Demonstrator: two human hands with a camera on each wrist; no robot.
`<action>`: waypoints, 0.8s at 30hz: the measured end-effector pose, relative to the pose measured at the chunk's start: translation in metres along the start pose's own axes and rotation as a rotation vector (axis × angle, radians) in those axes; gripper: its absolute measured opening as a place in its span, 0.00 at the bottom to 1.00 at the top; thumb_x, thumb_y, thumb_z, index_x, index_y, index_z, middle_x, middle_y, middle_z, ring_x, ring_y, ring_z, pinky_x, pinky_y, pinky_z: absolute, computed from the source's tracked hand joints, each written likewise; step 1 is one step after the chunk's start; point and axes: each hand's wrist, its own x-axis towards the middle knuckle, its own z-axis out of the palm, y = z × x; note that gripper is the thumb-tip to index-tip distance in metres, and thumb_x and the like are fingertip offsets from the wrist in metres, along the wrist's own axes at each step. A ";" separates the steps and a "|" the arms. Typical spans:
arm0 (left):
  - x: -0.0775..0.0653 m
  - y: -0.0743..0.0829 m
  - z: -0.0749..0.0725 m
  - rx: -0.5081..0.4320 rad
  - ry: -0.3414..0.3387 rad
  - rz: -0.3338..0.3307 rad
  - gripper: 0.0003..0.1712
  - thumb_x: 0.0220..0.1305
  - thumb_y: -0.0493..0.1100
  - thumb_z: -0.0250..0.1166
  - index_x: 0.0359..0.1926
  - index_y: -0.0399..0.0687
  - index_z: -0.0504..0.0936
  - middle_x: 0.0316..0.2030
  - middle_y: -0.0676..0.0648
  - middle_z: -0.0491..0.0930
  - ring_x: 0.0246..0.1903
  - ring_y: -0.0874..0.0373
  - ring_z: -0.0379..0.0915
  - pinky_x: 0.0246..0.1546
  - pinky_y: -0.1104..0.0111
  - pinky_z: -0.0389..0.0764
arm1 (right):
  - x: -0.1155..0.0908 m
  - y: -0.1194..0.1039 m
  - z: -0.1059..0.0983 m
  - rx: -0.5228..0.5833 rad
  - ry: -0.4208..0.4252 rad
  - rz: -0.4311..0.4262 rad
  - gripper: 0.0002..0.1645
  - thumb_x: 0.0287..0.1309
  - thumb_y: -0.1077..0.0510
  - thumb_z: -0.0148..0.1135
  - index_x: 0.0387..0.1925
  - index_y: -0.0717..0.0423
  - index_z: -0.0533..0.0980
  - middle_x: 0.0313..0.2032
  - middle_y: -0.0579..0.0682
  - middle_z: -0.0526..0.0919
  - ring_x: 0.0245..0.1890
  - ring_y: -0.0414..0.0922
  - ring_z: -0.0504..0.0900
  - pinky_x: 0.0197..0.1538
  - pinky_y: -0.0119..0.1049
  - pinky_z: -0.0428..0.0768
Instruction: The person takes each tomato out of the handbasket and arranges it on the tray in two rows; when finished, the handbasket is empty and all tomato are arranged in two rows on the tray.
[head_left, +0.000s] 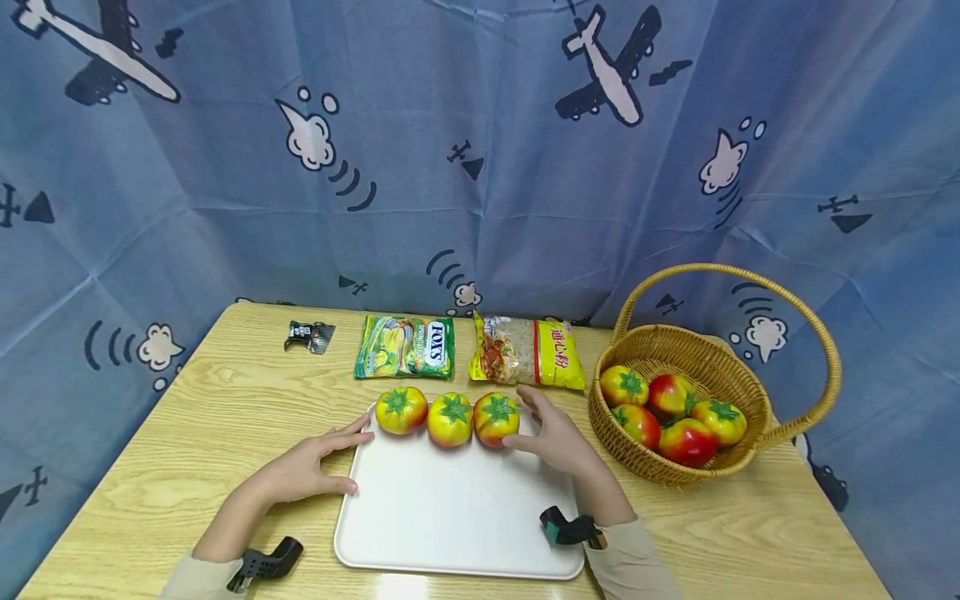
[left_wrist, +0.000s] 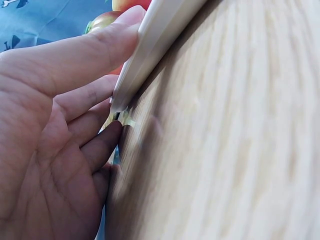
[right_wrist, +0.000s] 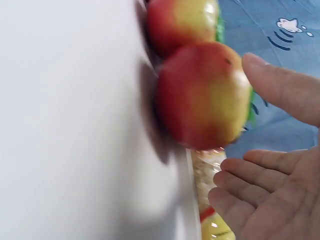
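Three red-and-yellow fruits with green leafy tops stand in a row along the far edge of a white tray: a left fruit, a middle fruit and a right fruit. At the tray's left edge is my left hand, thumb and fingers spread, with the thumb tip right at the rim in the left wrist view. My right hand reaches over the tray's right side, fingers extended. Its thumb lies beside the right fruit, and the palm holds nothing.
A wicker basket with a tall handle and several similar fruits stands to the right. Behind the tray lie a green FOX'S packet and a yellow pasta bag. A small black wrapper is at the back left.
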 end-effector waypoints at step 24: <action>0.000 -0.003 0.001 0.019 0.002 0.013 0.45 0.51 0.61 0.68 0.68 0.53 0.66 0.73 0.51 0.51 0.71 0.37 0.45 0.68 0.39 0.47 | -0.034 -0.016 -0.076 -0.065 0.130 -0.078 0.47 0.55 0.44 0.66 0.68 0.62 0.57 0.69 0.61 0.60 0.69 0.59 0.59 0.70 0.56 0.58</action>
